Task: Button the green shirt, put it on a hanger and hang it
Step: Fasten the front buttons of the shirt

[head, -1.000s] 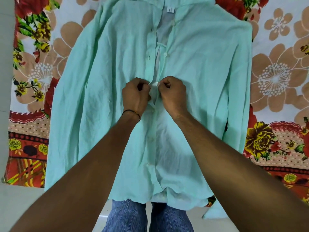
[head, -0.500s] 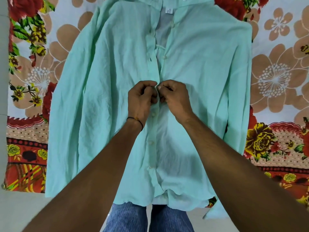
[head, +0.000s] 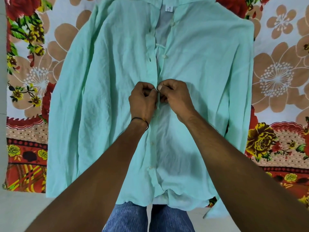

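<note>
The pale green shirt (head: 103,101) lies flat, front up, on a flowered cloth, collar at the top. Its lower front is closed, with buttons showing below my wrists. Above my hands the front gapes open, with two loose buttons on the right edge. My left hand (head: 142,101) pinches the left placket edge at mid-chest. My right hand (head: 175,99) pinches the right edge against it, thumb tips nearly touching. The button between them is hidden. No hanger is in view.
A flowered bedsheet (head: 277,77) in red, tan and white lies under the shirt. A pale floor (head: 18,213) shows at the lower left. My legs in blue jeans (head: 133,220) are at the bottom edge, below the shirt hem.
Both hands have shifted slightly up the placket and closed in on each other. The two front edges between them have come together. The shirt lies as before.
</note>
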